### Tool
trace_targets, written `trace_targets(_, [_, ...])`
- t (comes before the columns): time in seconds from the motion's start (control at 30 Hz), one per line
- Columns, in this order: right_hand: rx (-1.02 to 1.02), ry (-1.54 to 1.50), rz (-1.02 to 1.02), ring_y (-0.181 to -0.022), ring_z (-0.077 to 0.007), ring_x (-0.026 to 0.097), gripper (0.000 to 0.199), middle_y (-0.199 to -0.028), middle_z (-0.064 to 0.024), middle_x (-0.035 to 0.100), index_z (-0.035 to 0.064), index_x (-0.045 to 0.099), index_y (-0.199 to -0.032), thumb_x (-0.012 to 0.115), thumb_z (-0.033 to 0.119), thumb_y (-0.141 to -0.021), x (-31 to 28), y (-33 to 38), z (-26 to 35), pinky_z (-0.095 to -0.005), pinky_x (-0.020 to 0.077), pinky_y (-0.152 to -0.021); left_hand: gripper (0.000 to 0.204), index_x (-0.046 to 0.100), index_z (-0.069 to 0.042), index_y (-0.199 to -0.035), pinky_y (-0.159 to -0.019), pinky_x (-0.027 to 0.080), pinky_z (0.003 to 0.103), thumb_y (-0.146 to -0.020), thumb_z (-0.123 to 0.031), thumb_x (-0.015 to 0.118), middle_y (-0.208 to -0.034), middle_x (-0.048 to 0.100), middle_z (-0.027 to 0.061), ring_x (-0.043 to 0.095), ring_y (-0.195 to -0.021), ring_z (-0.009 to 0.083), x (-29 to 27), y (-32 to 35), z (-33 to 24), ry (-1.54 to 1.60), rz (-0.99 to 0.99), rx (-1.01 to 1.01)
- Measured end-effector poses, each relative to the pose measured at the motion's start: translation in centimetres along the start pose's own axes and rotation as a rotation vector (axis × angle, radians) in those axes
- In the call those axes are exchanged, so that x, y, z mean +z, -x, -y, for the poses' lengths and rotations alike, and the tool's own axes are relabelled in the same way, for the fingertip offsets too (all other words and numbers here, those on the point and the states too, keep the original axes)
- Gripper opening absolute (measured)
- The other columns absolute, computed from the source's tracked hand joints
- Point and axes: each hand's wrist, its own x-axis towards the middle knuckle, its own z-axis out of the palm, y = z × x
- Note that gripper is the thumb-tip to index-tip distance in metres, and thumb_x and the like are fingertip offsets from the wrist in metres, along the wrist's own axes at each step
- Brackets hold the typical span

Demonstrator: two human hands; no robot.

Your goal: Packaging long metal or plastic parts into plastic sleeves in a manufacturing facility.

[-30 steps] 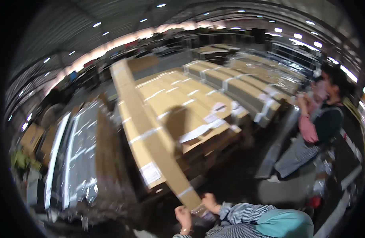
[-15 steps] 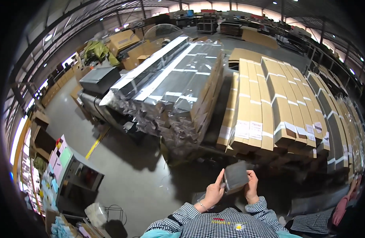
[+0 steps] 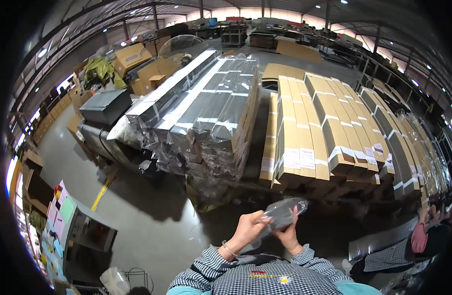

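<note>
While both hands are raised in front of the checked shirt, a small dark object wrapped in a clear, shiny plastic bag (image 3: 281, 215) is held between them, low in the middle of the head view. The left hand (image 3: 249, 229) is closed around the bag's lower left end, its fingers curled together on the plastic; a thin bracelet (image 3: 228, 249) is worn on that wrist. The right hand (image 3: 289, 235) is set under and behind the bag, with fingers pressed against the wrapping and one fingertip raised along its far side. Beyond the bag, a grey concrete floor (image 3: 152, 216) is seen, and on it a stack of long dark profiles wrapped in clear film (image 3: 206, 118) is laid. Just beside that stack, long brown cardboard cartons banded with white tape (image 3: 314, 128) are piled. At the right edge, another person in a dark top (image 3: 427, 241) is partly seen.
</note>
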Motion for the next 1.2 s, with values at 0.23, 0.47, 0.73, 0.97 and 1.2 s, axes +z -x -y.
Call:
trace_targets(0.23, [0.495, -1.328, -0.004, -0.123, -0.0217, 0.054, 0.080, -0.136, -0.0104, 0.053, 0.0061, 0.040, -0.143, 0.085, 0.007, -0.077, 9.0, -3.4, 9.1, -0.0390, 0.0473, -0.103, 0.012, 0.069, 0.004, -0.100, -0.077, 0.057, 0.026, -0.094, -0.007, 0.067, -0.108, 0.074, 0.0191, 0.073, -0.092, 0.0172, -7.9, 1.2, -20.9, 0.593, 0.236, 0.780])
trace_targets(0.47, [0.124, -0.571, -0.023, -0.118, -0.0206, 0.057, 0.079, -0.132, -0.0093, 0.056, 0.0039, 0.040, -0.143, 0.083, 0.007, -0.077, 10.0, -9.2, 3.9, -0.0373, 0.0484, -0.100, 0.057, 0.039, -0.005, -0.150, -0.050, 0.037, 0.015, -0.096, -0.005, 0.059, -0.128, 0.063, 0.0225, 0.048, -0.059, -0.0009, -13.3, 0.0, -15.3, 0.604, -0.061, 0.639])
trace_targets(0.73, [0.128, -0.767, 0.169, -0.081, -0.0197, 0.072, 0.033, -0.096, -0.0103, 0.074, -0.0017, 0.067, -0.112, 0.070, 0.026, -0.094, 8.6, -41.8, 24.7, -0.0341, 0.0608, -0.073, 0.028, 0.075, 0.000, -0.089, -0.047, 0.029, 0.018, -0.085, 0.008, 0.048, -0.125, 0.068, 0.0127, 0.040, -0.053, -0.0005, -23.5, 8.9, 8.7, 0.335, -0.547, -0.227])
trace_targets(0.97, [0.365, -0.707, 0.182, -0.078, -0.0219, 0.070, 0.029, -0.094, -0.0086, 0.073, 0.0018, 0.069, -0.105, 0.071, 0.028, -0.093, 21.0, -61.3, 11.8, -0.0388, 0.0591, -0.071, 0.017, 0.068, 0.005, -0.091, -0.051, 0.031, 0.019, -0.087, -0.003, 0.054, -0.099, 0.062, 0.0039, 0.045, -0.061, 0.0026, -24.1, 4.7, -2.7, 0.493, -0.344, -0.130])
trace_targets(1.2, [0.446, -0.679, 0.143, -0.108, -0.0276, 0.062, 0.042, -0.117, -0.0163, 0.067, -0.0042, 0.062, -0.122, 0.069, 0.026, -0.094, 27.7, -70.7, 4.8, -0.0402, 0.0501, -0.092, 0.012, 0.066, 0.003, -0.087, -0.049, 0.025, 0.020, -0.088, -0.008, 0.061, -0.072, 0.056, -0.0062, 0.038, -0.055, 0.0010, -25.5, -4.6, -7.4, 0.358, -0.656, 0.041])
